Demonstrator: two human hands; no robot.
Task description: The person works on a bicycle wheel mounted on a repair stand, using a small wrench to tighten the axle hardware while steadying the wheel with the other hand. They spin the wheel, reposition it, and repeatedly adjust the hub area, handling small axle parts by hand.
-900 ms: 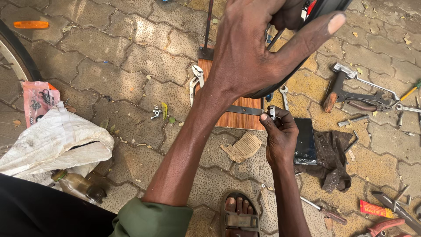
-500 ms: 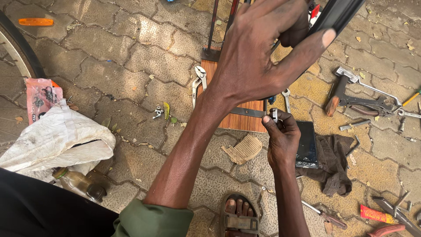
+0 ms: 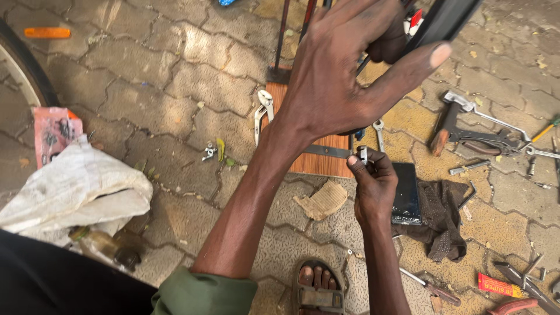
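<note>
My left hand (image 3: 344, 76) reaches up and grips a black bicycle tyre and rim (image 3: 443, 20) at the top of the head view, thumb stretched along it. Just below, my right hand (image 3: 373, 186) pinches a small metal piece (image 3: 363, 154) between fingertips, held close under the tyre. A wooden board (image 3: 315, 157) lies on the paving beneath both hands, with silver pliers (image 3: 262, 114) and a spanner (image 3: 379, 131) on it.
Interlocking paving stones carry scattered tools: a hammer (image 3: 446, 119), wrenches (image 3: 496, 140), a dark rag (image 3: 440, 219), a black flat box (image 3: 405, 195), a screwdriver (image 3: 429, 286). A white sack (image 3: 76, 192) and another wheel (image 3: 23, 70) sit left. My sandalled foot (image 3: 318, 289) is below.
My left hand has shifted slightly upward and right on the tyre. My right hand stays under it with the small metal piece, barely moved.
</note>
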